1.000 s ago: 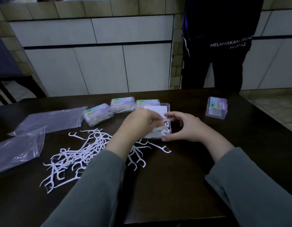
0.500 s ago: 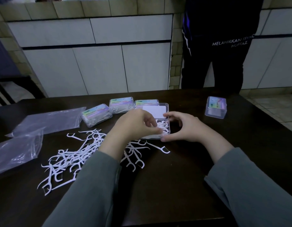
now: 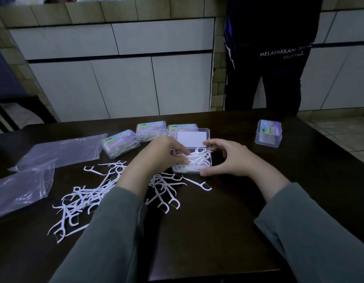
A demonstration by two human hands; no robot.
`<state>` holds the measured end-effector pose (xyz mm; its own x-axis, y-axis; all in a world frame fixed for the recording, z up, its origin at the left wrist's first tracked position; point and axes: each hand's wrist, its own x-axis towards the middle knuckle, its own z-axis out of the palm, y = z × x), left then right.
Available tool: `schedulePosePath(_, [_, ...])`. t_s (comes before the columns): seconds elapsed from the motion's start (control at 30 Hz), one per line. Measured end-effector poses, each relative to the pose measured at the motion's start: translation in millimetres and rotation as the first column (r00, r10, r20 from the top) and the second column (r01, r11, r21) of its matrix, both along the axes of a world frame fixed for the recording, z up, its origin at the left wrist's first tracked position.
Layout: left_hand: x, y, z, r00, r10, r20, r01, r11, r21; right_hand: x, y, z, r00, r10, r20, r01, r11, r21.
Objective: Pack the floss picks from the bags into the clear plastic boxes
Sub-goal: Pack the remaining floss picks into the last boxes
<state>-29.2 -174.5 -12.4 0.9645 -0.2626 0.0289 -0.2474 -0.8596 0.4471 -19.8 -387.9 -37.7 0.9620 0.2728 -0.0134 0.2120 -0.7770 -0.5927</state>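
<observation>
Head view shows the left hand (image 3: pixel 166 155) now tucking gripped picks (image 3: pixel 194 160) deeper into the open box (image 3: pixel 192 170), right hand (image 3: pixel 228 158) still cupping its side; loose picks (image 3: pixel 91 193) remain left of it.

White plastic floss picks (image 3: pixel 99 193) lie scattered on the dark worktop. More fill the open clear plastic box (image 3: pixel 192 160). Two clear plastic bags (image 3: pixel 60 151) lie flat at the left.
</observation>
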Motion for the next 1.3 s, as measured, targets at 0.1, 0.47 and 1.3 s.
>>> schedulePosePath(0.1, [2,1,-1,0.996,-0.001,0.09,0.0,1.0,0.013,-1,0,1,1.0,0.001,0.022,0.0,1.0,-0.018])
schedulePosePath(0.47, [0,-21,-9,0.96,-0.17,0.221,0.154,0.984,0.087,-5,1,1,0.998,-0.02,0.056,0.023,0.999,-0.043])
schedulePosePath(1.3, [-22,12,1,0.977,0.044,0.209,0.036,0.931,-0.363,-38,23,5,0.921,-0.066,0.384,0.129,0.982,-0.141])
